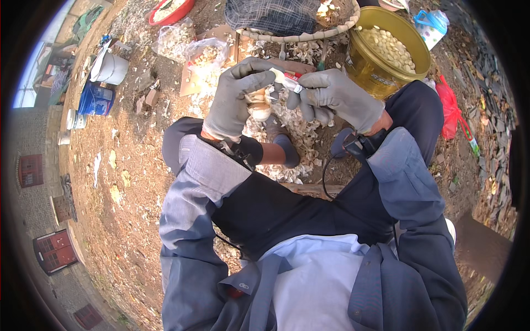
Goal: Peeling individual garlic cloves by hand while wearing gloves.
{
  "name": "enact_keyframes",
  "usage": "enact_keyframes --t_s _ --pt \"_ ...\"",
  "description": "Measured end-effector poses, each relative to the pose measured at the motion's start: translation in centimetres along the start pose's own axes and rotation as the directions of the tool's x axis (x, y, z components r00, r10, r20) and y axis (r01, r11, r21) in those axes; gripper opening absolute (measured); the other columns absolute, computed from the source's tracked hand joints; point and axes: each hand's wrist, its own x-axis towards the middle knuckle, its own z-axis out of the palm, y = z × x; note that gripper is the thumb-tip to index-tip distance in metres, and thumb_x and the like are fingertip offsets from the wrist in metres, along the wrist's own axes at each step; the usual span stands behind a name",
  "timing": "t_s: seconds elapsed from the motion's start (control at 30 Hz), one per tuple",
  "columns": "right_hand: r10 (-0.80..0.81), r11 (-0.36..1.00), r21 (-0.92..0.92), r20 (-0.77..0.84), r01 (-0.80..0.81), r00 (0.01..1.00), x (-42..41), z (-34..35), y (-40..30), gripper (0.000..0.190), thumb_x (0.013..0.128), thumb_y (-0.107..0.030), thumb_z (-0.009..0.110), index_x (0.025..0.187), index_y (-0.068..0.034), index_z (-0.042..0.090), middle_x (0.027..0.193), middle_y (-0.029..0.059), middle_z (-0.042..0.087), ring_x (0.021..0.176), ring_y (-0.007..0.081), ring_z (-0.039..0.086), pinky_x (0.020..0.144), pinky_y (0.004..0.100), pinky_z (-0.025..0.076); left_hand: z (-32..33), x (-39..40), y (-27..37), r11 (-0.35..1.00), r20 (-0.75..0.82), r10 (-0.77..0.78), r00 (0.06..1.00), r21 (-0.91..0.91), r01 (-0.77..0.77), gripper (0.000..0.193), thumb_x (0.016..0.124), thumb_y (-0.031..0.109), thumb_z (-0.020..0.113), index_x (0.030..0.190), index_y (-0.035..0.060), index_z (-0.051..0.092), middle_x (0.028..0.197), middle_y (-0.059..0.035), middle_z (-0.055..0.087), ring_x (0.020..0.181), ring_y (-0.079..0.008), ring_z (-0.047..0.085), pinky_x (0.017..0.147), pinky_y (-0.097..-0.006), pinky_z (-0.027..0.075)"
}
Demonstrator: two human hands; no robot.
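My left hand point(244, 89), in a grey coated glove, holds several garlic cloves point(259, 104) against its palm and a pale peeled piece of garlic point(278, 76) between thumb and forefinger. My right hand point(331, 97), gloved alike, pinches a small bright implement point(297, 88), probably a blade, close to that piece. Its kind is hard to tell. Beyond the right hand stands a yellow plastic bucket point(372, 85) with many peeled garlic cloves point(389, 47) in it. Papery garlic skins point(290, 167) cover the ground between my feet.
A woven basket point(306, 38) with dark checked cloth lies ahead. Near it are plastic bags of garlic point(207, 51) and a red basin point(178, 14). White point(112, 68) and blue buckets point(96, 99) stand at left; a red plastic bag point(447, 109) lies at right.
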Motion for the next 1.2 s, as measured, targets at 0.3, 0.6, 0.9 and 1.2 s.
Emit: enact_keyframes --t_s 0.3,0.6,0.9,1.2 --pt "0.118 0.989 -0.069 -0.142 -0.128 0.983 0.5 0.6 -0.5 0.025 0.094 -0.019 0.072 0.107 0.003 0.072 0.073 0.0022 0.067 0.054 0.0056 0.055 0.05 0.0213 0.042 -0.5 -0.1 0.4 0.989 -0.013 -0.084 0.996 -0.123 0.082 0.025 0.095 0.006 0.065 0.117 -0.0062 0.069 0.097 -0.0119 0.074 0.079 -0.0186 0.071 0.073 -0.0306 0.06" --pt "-0.084 0.995 -0.085 -0.375 0.056 0.923 1.6 -0.3 1.3 0.032 0.09 -0.018 0.076 0.115 0.002 0.073 0.086 0.0039 0.072 0.061 0.0086 0.064 0.052 0.0226 0.045 1.2 -0.4 0.2 0.941 -0.1 0.028 0.995 0.34 0.008 0.023 0.088 0.004 0.074 0.109 -0.0049 0.074 0.095 -0.0089 0.076 0.081 -0.0106 0.069 0.076 -0.0226 0.053" --pt "-0.015 0.997 0.058 -0.41 0.043 0.912 1.7 1.4 0.4 0.034 0.09 -0.016 0.076 0.118 0.001 0.071 0.087 0.0049 0.073 0.069 0.0098 0.071 0.053 0.0214 0.042 3.8 -0.5 1.0 0.894 -0.076 0.093 0.993 0.445 -0.05 0.018 0.084 -0.002 0.077 0.102 -0.0071 0.075 0.108 -0.0117 0.076 0.086 -0.0084 0.068 0.076 -0.0226 0.056" --pt "0.011 0.965 0.251 -0.327 0.076 0.945 0.7 1.5 0.1 0.029 0.099 -0.013 0.064 0.12 0.007 0.064 0.087 0.0127 0.073 0.062 0.0042 0.062 0.048 0.0173 0.034 3.2 -0.2 0.3 0.892 -0.048 0.118 0.992 0.444 -0.085 0.016 0.088 0.008 0.075 0.099 -0.0035 0.075 0.09 -0.0071 0.075 0.081 -0.0094 0.068 0.075 -0.0232 0.053"
